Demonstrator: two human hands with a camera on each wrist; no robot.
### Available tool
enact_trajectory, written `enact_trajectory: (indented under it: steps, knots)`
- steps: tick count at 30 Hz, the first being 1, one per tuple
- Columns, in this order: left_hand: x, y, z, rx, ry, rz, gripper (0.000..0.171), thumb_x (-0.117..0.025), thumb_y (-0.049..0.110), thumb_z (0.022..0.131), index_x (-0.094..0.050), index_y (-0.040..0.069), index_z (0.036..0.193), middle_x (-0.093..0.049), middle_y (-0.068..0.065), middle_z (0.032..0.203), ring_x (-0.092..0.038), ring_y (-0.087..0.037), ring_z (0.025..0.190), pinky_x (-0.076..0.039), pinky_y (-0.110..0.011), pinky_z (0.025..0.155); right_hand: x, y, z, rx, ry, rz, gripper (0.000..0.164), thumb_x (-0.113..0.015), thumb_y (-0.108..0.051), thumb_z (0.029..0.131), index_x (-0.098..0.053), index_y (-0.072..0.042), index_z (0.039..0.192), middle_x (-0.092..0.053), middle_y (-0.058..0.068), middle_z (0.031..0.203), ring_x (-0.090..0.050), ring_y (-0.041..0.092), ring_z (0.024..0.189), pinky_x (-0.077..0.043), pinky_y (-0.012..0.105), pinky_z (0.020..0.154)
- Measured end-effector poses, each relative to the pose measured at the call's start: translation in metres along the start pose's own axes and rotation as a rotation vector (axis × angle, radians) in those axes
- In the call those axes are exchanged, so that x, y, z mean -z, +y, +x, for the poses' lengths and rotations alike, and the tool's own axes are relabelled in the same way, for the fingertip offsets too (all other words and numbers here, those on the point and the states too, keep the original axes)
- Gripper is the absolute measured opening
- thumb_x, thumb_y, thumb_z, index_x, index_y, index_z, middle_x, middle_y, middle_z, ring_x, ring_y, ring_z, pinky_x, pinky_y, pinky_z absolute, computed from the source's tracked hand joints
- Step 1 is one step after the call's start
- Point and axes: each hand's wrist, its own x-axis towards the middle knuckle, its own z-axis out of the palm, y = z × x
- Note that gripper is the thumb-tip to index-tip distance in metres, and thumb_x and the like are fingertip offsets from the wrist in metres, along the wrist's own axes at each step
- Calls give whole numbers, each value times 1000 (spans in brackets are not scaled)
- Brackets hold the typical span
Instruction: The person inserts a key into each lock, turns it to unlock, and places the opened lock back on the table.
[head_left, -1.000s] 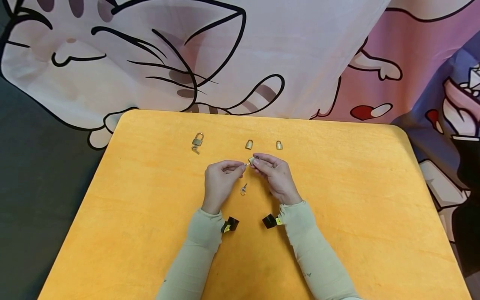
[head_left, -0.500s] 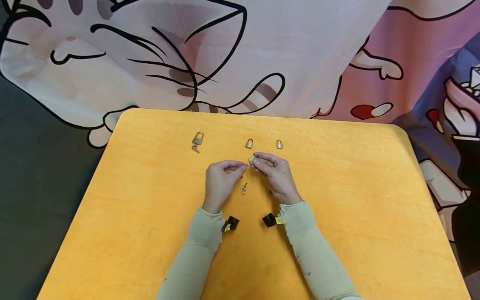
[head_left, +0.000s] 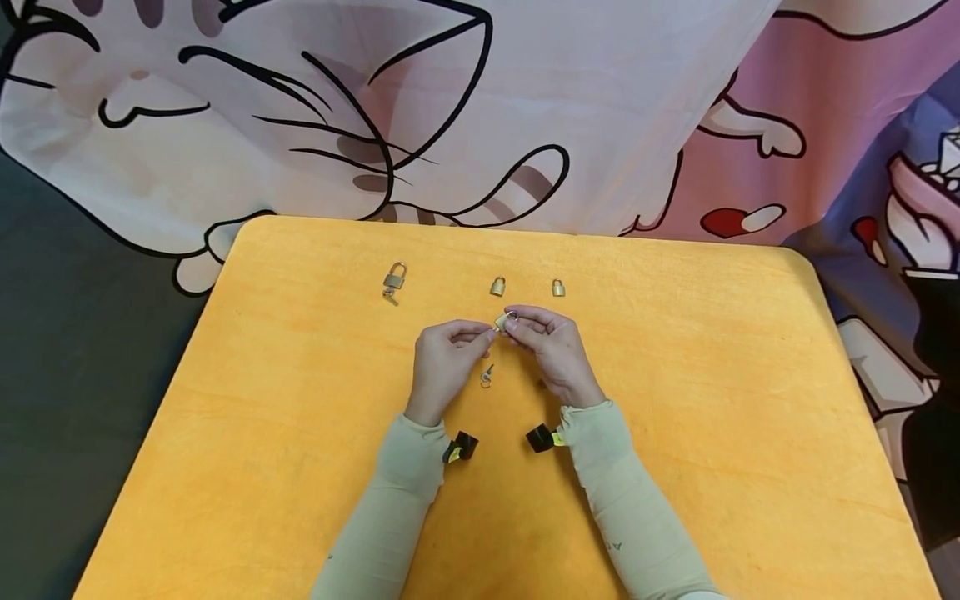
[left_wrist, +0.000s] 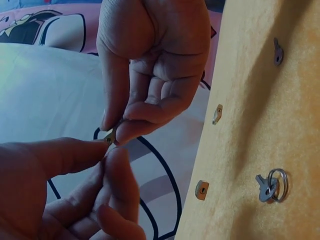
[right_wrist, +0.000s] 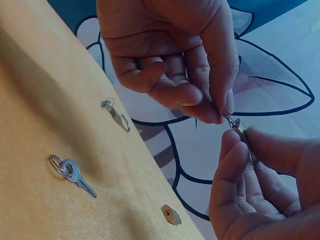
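Note:
In the head view my left hand (head_left: 441, 367) and right hand (head_left: 553, 354) meet above the table. Thumb and fingers of the right hand pinch a small brass padlock (head_left: 501, 322), its shackle showing by the fingertips. The left hand pinches a small silver key (right_wrist: 228, 119) at the padlock's keyhole end; most of the key is hidden by fingers, so how deep it sits I cannot tell. Below the hands lies a key on a ring (head_left: 487, 377). The left wrist view also shows a single key (left_wrist: 278, 52) on the table, beneath the right hand.
On the yellow table (head_left: 300, 400), toward its back, lie an open padlock with keys (head_left: 394, 282) and two small brass padlocks, a middle one (head_left: 498, 287) and a right one (head_left: 558, 287). A cartoon-printed cloth (head_left: 600, 108) hangs behind the back edge.
The left hand has shifted slightly right, closer to the right hand. More of the held padlock's shackle shows now. The things on the table have stayed put.

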Motion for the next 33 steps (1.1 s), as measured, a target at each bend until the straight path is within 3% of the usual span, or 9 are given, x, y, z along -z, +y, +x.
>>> enact_trajectory:
  steps: [5,10,15,22,33]
  knots:
    - [1,-2,1,50,-79,43,24,-70,21,96,-77,-2,96,-74,-19,83,-72,-35,74,-51,-27,61,1,0,0,3,-7,10,39,-64,1,96,-55,18,131,-75,2,95,-72,14,90,-51,46,98]
    - [-1,-2,0,46,-130,21,28,-68,21,98,-76,-6,95,-73,-14,81,-72,-38,74,-56,-30,63,2,0,-1,3,-16,18,42,-65,-1,97,-53,17,133,-75,1,94,-71,14,89,-53,41,94]
    - [-3,0,-2,41,-128,5,28,-69,21,97,-76,-6,93,-73,-14,79,-71,-36,71,-57,-34,62,2,-1,-1,2,-19,39,41,-64,-2,97,-54,17,132,-75,1,94,-70,14,89,-55,37,91]
    - [-6,2,-3,56,-143,7,24,-69,17,96,-77,-6,93,-74,-3,73,-72,-33,69,-56,-34,59,1,-1,-2,-11,-22,34,37,-63,-1,97,-56,17,129,-75,0,93,-69,12,90,-54,37,92]
    - [-6,3,-5,42,-141,9,21,-69,13,96,-77,-6,92,-74,-6,73,-72,-34,69,-56,-32,57,3,0,-1,3,-54,18,33,-63,2,96,-60,15,127,-75,4,98,-70,14,94,-52,42,97]
